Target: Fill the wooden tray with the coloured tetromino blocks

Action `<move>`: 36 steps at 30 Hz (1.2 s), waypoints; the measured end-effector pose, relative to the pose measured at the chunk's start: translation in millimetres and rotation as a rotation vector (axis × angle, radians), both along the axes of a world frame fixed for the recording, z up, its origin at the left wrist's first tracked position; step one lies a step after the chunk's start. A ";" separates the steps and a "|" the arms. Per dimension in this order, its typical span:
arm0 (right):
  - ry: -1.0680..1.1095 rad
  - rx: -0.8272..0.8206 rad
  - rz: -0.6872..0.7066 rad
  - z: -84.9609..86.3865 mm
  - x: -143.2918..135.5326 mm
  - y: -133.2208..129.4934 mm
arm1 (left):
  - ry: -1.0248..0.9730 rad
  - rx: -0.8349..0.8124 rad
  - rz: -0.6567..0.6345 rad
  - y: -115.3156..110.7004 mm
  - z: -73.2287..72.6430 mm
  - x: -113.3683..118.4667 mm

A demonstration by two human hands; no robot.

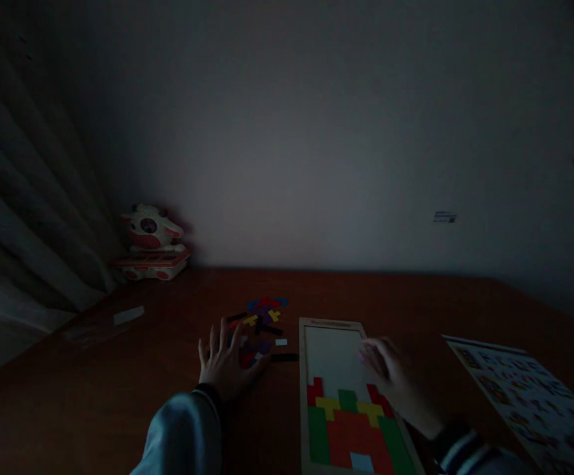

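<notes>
Dim wooden table [119,396]; left hand [225,366] spread flat, fingers open, touching loose puzzle pieces [260,323]; right hand [390,376] blurred over the puzzle tray [334,349], grip unclear.

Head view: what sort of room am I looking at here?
Probably a dim room at home, perhaps a child's play corner: a wooden table against a plain wall, a puzzle tray with coloured blocks, a toy figure by the curtain, and a printed sheet.

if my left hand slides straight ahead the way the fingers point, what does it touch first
Probably the pile of loose coloured wooden puzzle pieces: the left hand lies flat on the brown table, fingers pointing at its near edge; dim light blurs depth.
</notes>
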State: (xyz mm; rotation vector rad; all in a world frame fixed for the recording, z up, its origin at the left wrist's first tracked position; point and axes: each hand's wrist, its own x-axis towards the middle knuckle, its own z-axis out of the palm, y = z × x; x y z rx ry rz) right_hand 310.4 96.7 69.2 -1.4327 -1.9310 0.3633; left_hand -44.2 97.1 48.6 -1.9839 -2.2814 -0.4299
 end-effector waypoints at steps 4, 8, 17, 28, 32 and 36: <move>-0.101 0.033 0.252 20.6 -59.8 11.5 | -0.010 -0.060 -0.110 9.3 1.1 -12.7; -0.280 -0.013 0.327 19.8 -134.3 44.7 | -0.015 -0.022 -0.237 11.8 1.0 -20.1; -0.347 -0.166 0.241 -6.6 -213.8 99.2 | -0.081 0.035 -0.340 10.0 1.3 -38.5; -0.343 -0.258 0.600 11.1 -188.9 35.2 | -0.029 -0.014 -0.456 14.1 2.4 -55.4; -0.311 -0.211 0.643 24.3 -166.7 24.5 | -0.021 -0.001 -0.517 15.1 1.3 -56.4; -0.350 -0.227 0.418 19.6 -156.4 -3.2 | -0.028 0.008 -0.442 15.6 0.4 -54.3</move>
